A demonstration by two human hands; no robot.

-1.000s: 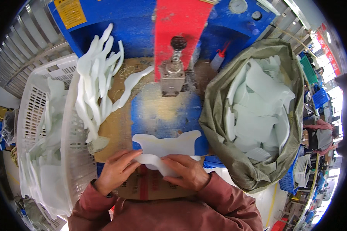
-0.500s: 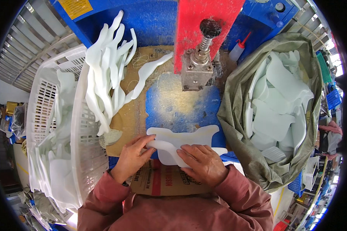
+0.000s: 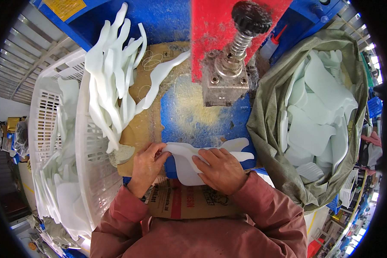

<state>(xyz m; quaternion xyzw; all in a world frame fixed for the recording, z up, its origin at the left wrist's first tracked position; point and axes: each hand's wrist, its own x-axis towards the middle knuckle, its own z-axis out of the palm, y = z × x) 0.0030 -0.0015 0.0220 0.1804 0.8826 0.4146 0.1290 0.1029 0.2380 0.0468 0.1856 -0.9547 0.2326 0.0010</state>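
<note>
At the near edge of the work surface, a wavy white plastic strip (image 3: 179,148) lies across a wider, flat white plastic piece (image 3: 187,169) with a curved outline. My left hand (image 3: 149,167) pinches the strip's left end between thumb and fingers. Close to the strip's right half, my right hand (image 3: 221,170) is closed over it, fingers bent and pressed together on top; its thumb is partly hidden. Beyond my hands, a metal machine head (image 3: 225,88) with a black knob (image 3: 250,18) hangs from a red arm (image 3: 210,38).
A dusty blue surface (image 3: 180,129) lies under the machine head. Several wavy white strips (image 3: 112,81) are heaped on cardboard (image 3: 135,127) at the left. Beside them stands a white basket (image 3: 85,150) of white pieces. A green sack (image 3: 266,107) at right holds flat pieces (image 3: 311,129).
The wavy strip has shifted away from me over the wider piece, covering more of its far edge. Both hands keep their grip, and the whole view has shifted slightly.
</note>
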